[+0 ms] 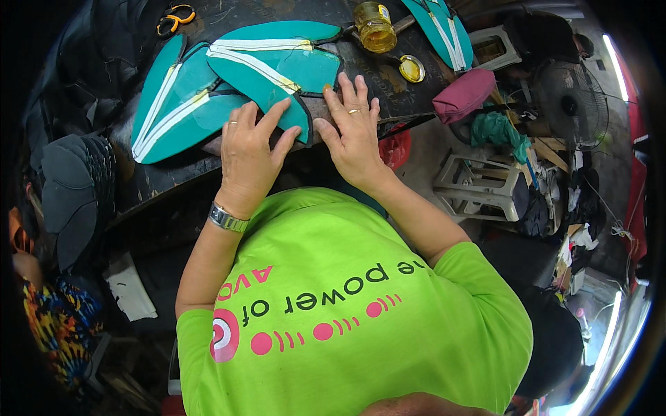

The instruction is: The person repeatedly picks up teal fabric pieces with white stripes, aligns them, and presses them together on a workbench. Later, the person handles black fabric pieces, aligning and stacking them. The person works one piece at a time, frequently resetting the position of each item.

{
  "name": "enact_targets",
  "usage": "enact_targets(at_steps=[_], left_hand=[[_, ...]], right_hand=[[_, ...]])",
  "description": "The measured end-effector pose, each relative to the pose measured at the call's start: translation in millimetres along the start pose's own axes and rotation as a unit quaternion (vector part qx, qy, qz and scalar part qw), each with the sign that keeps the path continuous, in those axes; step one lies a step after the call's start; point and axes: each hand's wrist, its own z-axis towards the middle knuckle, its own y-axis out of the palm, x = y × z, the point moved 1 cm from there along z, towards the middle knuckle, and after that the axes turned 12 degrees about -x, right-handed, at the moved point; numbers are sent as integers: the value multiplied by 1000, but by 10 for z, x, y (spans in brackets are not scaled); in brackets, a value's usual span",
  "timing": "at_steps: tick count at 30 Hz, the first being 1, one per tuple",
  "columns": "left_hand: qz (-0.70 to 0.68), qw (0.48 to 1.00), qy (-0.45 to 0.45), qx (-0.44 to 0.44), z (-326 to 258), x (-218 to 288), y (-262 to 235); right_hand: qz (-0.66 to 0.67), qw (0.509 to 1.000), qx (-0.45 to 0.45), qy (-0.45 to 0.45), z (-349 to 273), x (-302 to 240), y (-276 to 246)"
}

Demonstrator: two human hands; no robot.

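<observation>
A teal, leaf-shaped shoe-upper piece (267,66) with white strips, small yellow patches and black edging lies on the dark worktable (163,184) in front of me. My left hand (251,142), with a watch at the wrist, rests on its near edge, index finger and thumb stretched out over the teal. Flat beside its right edge lies my right hand (352,132), fingers spread; the index fingertip touches near the black edging. Neither hand grips anything. A second teal upper piece (177,104) sits partly under the first, to the left.
Farther back on the table stand a jar of yellow glue (374,31), its yellow-coated lid (411,69) and yellow-handled scissors (175,19). Another teal piece (444,31) and a maroon pouch (465,96) are at right. Plastic stools (479,184) and a fan (570,104) stand beyond.
</observation>
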Motion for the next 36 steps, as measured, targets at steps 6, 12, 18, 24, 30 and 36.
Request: enact_targets(at_steps=[6,12,18,24,30,36], left_hand=[[21,999,31,12,12,-113,7],[13,1000,18,6,-2,-132,33],[6,1000,17,11,-3,-123,22],[6,1000,20,19,3,-122,33],[5,1000,28,13,-1,-131,21],[2,1000,25,8,2,-130,12]], right_hand=[[-47,997,-25,-48,184,-100,-34],[-94,991,-43,-83,372,-111,-115],[-88,992,-1,-91,346,-9,-286],[-202,976,32,-74,76,-34,-299],[-178,978,2,-109,190,-115,-92],[-153,980,-11,-125,275,-140,-146]])
